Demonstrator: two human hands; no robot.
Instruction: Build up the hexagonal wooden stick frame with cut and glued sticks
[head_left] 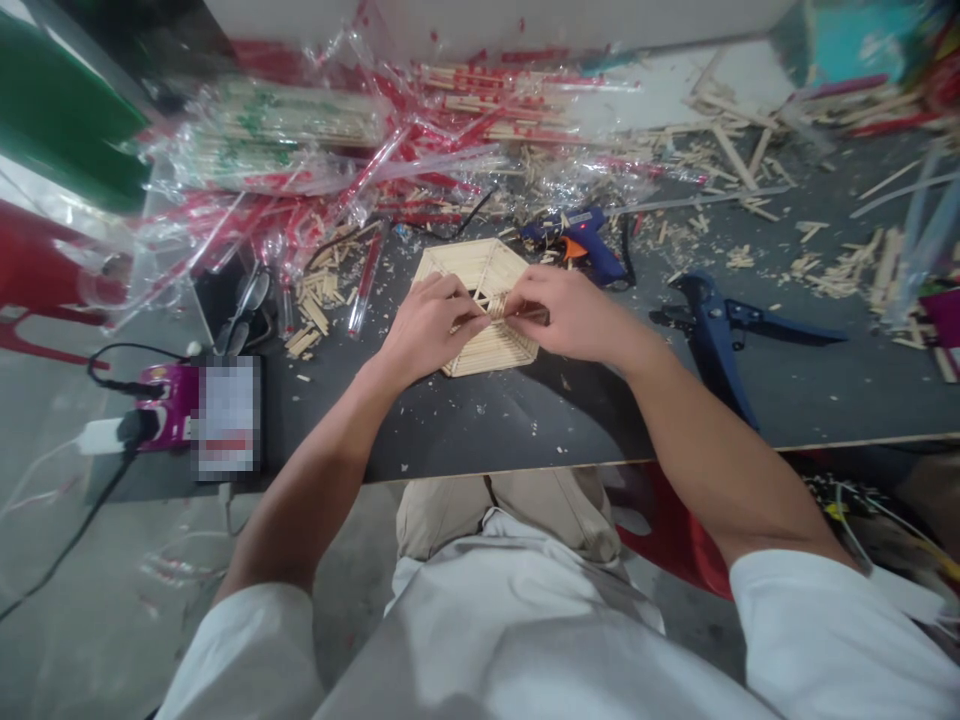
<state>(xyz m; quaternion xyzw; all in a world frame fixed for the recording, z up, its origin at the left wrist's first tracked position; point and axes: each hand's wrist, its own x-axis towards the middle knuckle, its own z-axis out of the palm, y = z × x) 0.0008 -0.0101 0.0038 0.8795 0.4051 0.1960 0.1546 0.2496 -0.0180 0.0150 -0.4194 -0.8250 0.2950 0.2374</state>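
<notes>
Craft workshop: dark table [525, 420] littered with stick offcuts [840, 270], glue gun [581, 240] far, blue cutter [720, 330] right.

No legible text anywhere; label on purple device [171, 415] pixelated, print on plastic packaging [285, 140] too blurred.

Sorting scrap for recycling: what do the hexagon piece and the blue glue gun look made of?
The hexagon piece looks like pale, unfinished wood: thin sticks laid side by side, with matching offcuts nearby. The blue glue gun appears to be moulded plastic with a smooth, slightly glossy shell.
</notes>
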